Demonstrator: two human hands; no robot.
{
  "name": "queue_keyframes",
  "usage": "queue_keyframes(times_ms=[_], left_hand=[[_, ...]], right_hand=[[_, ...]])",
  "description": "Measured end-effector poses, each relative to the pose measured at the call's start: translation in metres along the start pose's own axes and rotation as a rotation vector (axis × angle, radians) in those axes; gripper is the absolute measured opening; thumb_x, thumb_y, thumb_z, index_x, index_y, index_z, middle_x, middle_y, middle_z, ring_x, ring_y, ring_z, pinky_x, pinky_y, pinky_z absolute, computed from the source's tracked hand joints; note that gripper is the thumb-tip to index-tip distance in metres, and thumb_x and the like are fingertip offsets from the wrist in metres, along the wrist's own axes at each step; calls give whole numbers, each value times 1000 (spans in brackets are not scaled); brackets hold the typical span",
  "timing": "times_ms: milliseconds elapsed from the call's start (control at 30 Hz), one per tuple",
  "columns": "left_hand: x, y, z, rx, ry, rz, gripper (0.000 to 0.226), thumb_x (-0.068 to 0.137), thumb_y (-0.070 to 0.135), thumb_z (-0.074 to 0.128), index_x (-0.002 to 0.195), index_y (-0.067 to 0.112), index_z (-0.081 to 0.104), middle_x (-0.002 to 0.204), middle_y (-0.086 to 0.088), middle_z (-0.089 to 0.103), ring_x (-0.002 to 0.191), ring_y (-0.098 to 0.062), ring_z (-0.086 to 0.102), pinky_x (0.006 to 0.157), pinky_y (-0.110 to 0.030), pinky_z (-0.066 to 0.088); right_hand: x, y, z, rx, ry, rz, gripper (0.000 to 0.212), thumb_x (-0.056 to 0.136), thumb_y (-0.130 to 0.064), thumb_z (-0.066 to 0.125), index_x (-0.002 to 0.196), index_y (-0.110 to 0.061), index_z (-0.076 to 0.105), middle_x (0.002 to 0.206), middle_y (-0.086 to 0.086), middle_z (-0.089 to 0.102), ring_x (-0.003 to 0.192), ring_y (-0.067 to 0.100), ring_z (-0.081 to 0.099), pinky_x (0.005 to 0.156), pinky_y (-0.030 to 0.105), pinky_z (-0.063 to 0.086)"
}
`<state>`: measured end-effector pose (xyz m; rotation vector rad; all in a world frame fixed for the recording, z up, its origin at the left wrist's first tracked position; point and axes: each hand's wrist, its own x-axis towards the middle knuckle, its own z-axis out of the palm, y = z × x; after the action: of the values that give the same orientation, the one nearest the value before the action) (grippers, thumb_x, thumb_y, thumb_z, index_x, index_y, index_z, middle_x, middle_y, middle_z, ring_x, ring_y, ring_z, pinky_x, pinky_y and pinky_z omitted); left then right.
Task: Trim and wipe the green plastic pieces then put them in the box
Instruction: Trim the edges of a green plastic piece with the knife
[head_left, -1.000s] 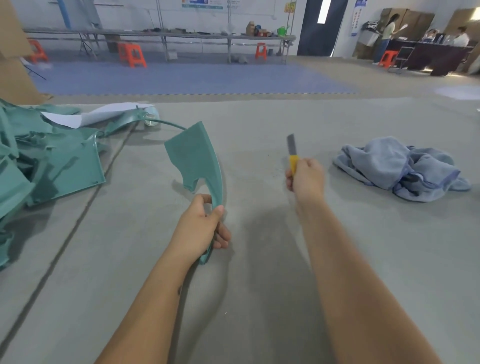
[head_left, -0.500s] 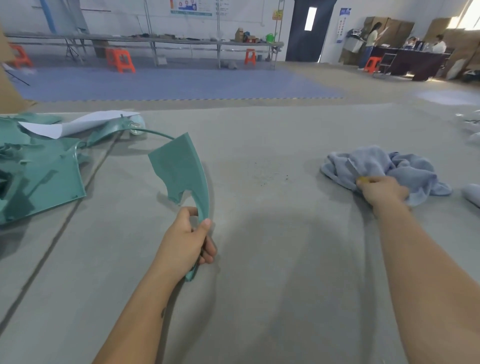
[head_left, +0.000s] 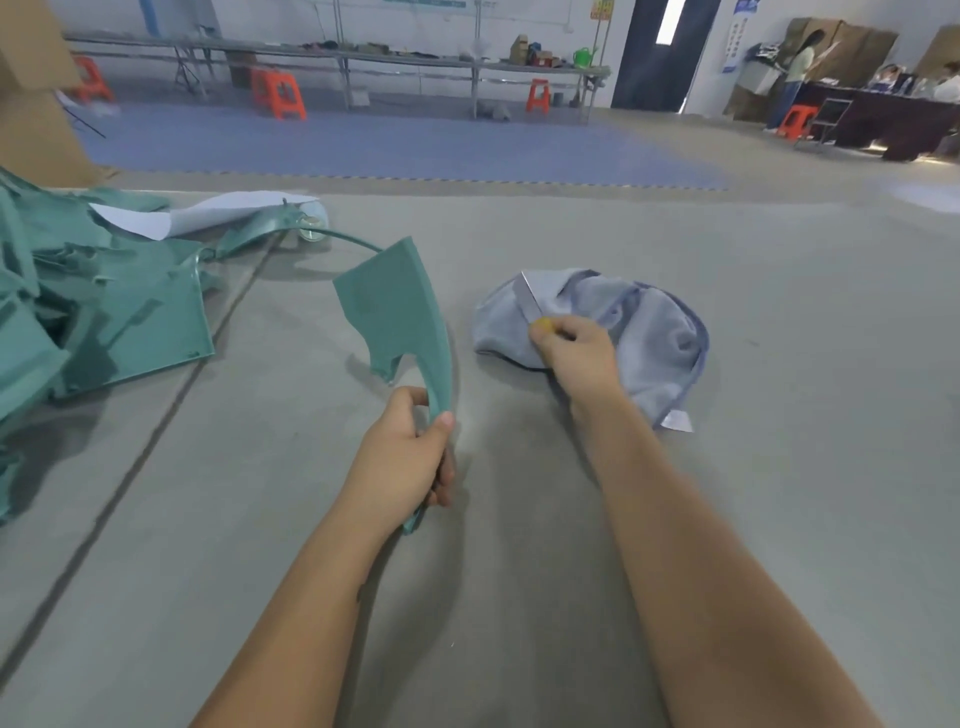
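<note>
Green plastic piece (head_left: 397, 317) stands upright (narrow end down) in left hand (head_left: 402, 462).

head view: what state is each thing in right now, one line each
green plastic piece: held upright off the table, gripped at its narrow lower end
left hand: curled round the piece
utility knife: blade extended, held over the cloth
right hand: gripping the knife's yellow handle and the cloth
blue cloth: crumpled, partly lifted under the right hand
pile of green pieces: heaped on the table's left, untouched
</note>
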<state>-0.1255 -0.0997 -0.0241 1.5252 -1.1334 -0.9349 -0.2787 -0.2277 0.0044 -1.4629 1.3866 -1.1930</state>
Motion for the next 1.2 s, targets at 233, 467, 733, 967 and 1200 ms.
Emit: queue_keyframes(times_ms=[233, 467, 733, 967, 1200], left_hand=[[4, 3, -20, -58, -58, -44, 28, 96, 13, 36, 112, 32, 51, 46, 4, 49, 40, -15, 45, 43, -23, 41], [2, -2, -31, 35, 19, 12, 20, 98, 13, 41, 98, 19, 60, 42, 5, 50, 33, -13, 44, 38, -19, 37], [-2, -3, -30, 50, -2, 8, 18, 99, 15, 43, 102, 16, 60, 51, 2, 61, 39, -14, 53, 39, -16, 38], [4, -3, -32, 18, 52, 1, 20, 99, 20, 44, 95, 16, 63, 46, 3, 54, 37, -14, 51, 39, -18, 40], [6, -3, -33, -82, 61, 21, 19, 90, 12, 44, 83, 13, 61, 47, 0, 48, 37, -18, 40, 39, -22, 35]], right_hand=[[-54, -5, 38, -409, 424, -158, 10, 91, -32, 62, 92, -31, 72, 124, 3, 53, 117, 23, 46, 101, 41, 31], [-92, -7, 53, 384, -71, 29, 12, 91, -4, 41, 83, -13, 43, 59, 4, 65, 53, 18, 63, 51, 26, 50], [-91, 3, 48, 427, -235, 26, 14, 80, -10, 44, 69, -17, 38, 46, 3, 50, 41, 15, 42, 42, 22, 37], [-87, 2, 54, 289, -351, 19, 50, 100, -47, 31, 79, -22, 69, 50, -13, 35, 47, 5, 30, 45, 15, 29], [-99, -11, 68, 460, -148, 50, 17, 100, -23, 52, 84, -18, 53, 63, -2, 69, 46, 8, 55, 49, 21, 47]])
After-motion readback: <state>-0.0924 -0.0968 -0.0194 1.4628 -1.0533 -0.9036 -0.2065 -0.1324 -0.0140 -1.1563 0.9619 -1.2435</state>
